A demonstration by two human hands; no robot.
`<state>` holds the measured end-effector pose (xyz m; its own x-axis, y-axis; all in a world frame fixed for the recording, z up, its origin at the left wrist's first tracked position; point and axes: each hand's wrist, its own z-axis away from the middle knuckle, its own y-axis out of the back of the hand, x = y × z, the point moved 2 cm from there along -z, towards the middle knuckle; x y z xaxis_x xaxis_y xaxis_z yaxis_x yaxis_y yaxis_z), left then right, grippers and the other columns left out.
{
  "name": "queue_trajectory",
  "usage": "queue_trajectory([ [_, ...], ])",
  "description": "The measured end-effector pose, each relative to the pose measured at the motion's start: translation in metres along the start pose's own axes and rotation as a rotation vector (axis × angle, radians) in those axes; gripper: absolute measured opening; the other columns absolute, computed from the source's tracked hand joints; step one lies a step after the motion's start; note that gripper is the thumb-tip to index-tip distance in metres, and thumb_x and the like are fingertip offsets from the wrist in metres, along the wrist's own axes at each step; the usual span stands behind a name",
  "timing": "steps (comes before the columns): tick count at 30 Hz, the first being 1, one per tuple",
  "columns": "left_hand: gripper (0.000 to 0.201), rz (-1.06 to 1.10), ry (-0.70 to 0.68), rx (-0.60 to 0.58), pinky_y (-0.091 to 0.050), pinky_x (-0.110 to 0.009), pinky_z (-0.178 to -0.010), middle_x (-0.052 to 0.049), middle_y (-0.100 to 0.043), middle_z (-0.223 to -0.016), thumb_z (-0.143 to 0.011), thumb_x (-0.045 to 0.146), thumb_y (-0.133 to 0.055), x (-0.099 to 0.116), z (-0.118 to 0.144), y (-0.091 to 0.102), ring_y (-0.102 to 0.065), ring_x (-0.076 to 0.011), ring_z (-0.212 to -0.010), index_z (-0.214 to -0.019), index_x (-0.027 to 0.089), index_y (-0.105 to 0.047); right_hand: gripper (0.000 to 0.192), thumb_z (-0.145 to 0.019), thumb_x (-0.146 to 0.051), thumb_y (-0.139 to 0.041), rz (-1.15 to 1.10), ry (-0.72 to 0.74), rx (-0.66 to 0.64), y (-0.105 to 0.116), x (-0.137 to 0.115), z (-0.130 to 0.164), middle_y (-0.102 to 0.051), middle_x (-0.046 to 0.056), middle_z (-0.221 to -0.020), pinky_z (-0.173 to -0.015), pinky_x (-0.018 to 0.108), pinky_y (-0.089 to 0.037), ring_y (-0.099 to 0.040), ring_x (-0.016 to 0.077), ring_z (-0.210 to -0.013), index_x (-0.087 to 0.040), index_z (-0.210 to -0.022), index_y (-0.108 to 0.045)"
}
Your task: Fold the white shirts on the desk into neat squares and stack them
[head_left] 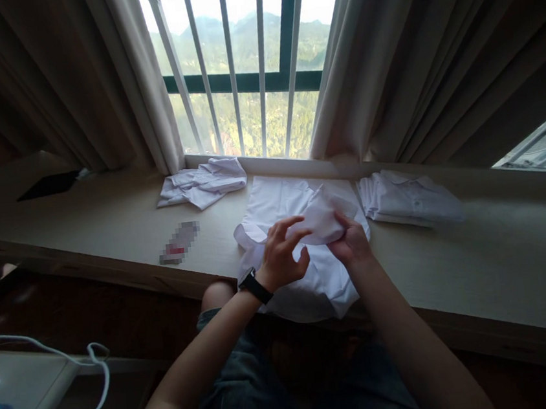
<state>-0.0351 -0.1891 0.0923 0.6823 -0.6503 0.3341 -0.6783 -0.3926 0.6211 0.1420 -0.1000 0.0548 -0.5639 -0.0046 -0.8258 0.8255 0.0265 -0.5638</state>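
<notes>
L hand point(284, 255): open, thumb & fingers spread and bent; tips right by raised part of white shirt point(331, 270), contact unclear.
R hand point(350, 240): gripping that raised part, thumb vs. fingers.
Shirt pos.: 1 pc, under & btwn both hands, spread on tabletop point(498, 259), lower end over near edge.
Folded white shirt point(402, 197): R of hands, near; 1 or a stack, can't tell.
White garment point(205, 184): 1, loosely folded, beyond & L of hands.
Pixelated item point(179, 242): 1, L of L hand; type unclear.
Black wristwatch point(255, 286): 1, L wrist.
Barred window point(246, 80): 1, beyond hands.
</notes>
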Motion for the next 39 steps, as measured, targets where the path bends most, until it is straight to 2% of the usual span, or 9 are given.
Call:
queue_trajectory([
  [3,0.04,-0.152,0.241,0.115,-0.042,-0.048,-0.107,-0.014,-0.056,-0.132,-0.085,0.025,-0.061,-0.021,0.054,-0.003,-0.051,-0.0291,-0.127,-0.125,0.023,-0.058,0.017,-0.082,-0.02,-0.071,-0.073,0.066,0.031,-0.016,-0.039,-0.011,-0.074,0.001,-0.1,-0.097,0.037,-0.059,-0.068,0.0197,-0.109,-0.021,-0.099,-0.067],
  [8,0.072,-0.393,0.428,-0.076,-0.034,-0.056,-0.112,-0.021,-0.044,-0.15,-0.082,0.038,-0.067,-0.057,0.127,-0.016,-0.041,-0.0389,-0.138,-0.147,0.02,-0.042,0.015,-0.087,-0.007,-0.065,-0.019,0.184,-0.165,-0.072,-0.112,-0.036,-0.074,0.002,-0.102,-0.1,0.034,-0.056,-0.07,0.0163,-0.103,-0.017,-0.097,-0.07],
  [13,0.051,-0.361,0.466,-0.158,-0.044,-0.049,-0.104,-0.014,-0.059,-0.138,-0.088,0.019,-0.051,-0.077,0.15,-0.011,-0.056,-0.0325,-0.123,-0.138,0.026,-0.056,0.021,-0.09,0.002,-0.049,0.05,0.283,-0.138,-0.118,-0.167,-0.056,-0.074,0.004,-0.088,-0.087,0.036,-0.055,-0.072,0.0171,-0.095,0.003,-0.105,-0.065],
  [18,0.055,-0.274,0.457,-0.069,-0.039,-0.05,-0.111,-0.011,-0.057,-0.142,-0.09,0.017,-0.045,-0.082,0.156,-0.004,-0.051,-0.0315,-0.131,-0.143,0.027,-0.053,0.03,-0.08,0.013,-0.05,0.27,0.24,-0.286,-0.11,-0.201,-0.057,-0.073,0.012,-0.105,-0.083,0.035,-0.054,-0.067,0.0211,-0.108,0.006,-0.104,-0.065],
  [20,0.057,-0.251,0.447,-0.056,-0.038,-0.05,-0.113,-0.011,-0.056,-0.143,-0.091,0.017,-0.043,-0.083,0.16,-0.005,-0.05,-0.0303,-0.134,-0.146,0.028,-0.05,0.03,-0.08,0.011,-0.053,0.395,0.09,-0.284,-0.087,-0.2,-0.059,-0.072,0.014,-0.106,-0.08,0.034,-0.054,-0.069,0.0189,-0.102,0.006,-0.107,-0.064],
  [24,0.06,-0.224,0.385,-0.094,-0.034,-0.05,-0.117,-0.009,-0.051,-0.15,-0.091,0.015,-0.043,-0.085,0.166,-0.01,-0.041,-0.0295,-0.143,-0.15,0.026,-0.046,0.023,-0.08,0.004,-0.06,0.588,-0.065,0.279,-0.019,-0.172,-0.066,-0.071,0.003,-0.076,-0.069,0.032,-0.054,-0.068,0.0103,-0.067,0.005,-0.103,-0.064],
  [27,0.059,-0.277,0.306,-0.162,-0.03,-0.05,-0.12,-0.007,-0.044,-0.155,-0.091,0.015,-0.043,-0.083,0.168,-0.015,-0.034,-0.0294,-0.147,-0.149,0.024,-0.048,0.013,-0.08,0.002,-0.063,0.609,-0.162,0.449,0.021,-0.136,-0.064,-0.069,0.002,-0.069,-0.063,0.03,-0.056,-0.064,0.011,-0.057,-0.003,-0.092,-0.066],
  [32,0.052,-0.381,0.239,-0.246,-0.03,-0.052,-0.12,-0.008,-0.04,-0.157,-0.093,0.017,-0.044,-0.082,0.171,-0.021,-0.03,-0.0305,-0.149,-0.143,0.021,-0.055,0.012,-0.075,-0.007,-0.073,0.567,-0.18,0.409,0.047,-0.094,-0.051,-0.069,0.003,-0.068,-0.056,0.03,-0.059,-0.063,0.0154,-0.056,-0.015,-0.081,-0.066],
  [39,0.048,-0.396,0.249,-0.265,-0.027,-0.056,-0.12,-0.008,-0.049,-0.151,-0.093,0.019,-0.046,-0.083,0.172,-0.021,-0.036,-0.0309,-0.146,-0.139,0.023,-0.06,0.026,-0.069,-0.017,-0.08,0.477,-0.139,0.07,0.028,-0.088,-0.037,-0.075,0.003,-0.091,-0.068,0.027,-0.059,-0.069,0.0161,-0.076,-0.018,-0.094,-0.072],
])
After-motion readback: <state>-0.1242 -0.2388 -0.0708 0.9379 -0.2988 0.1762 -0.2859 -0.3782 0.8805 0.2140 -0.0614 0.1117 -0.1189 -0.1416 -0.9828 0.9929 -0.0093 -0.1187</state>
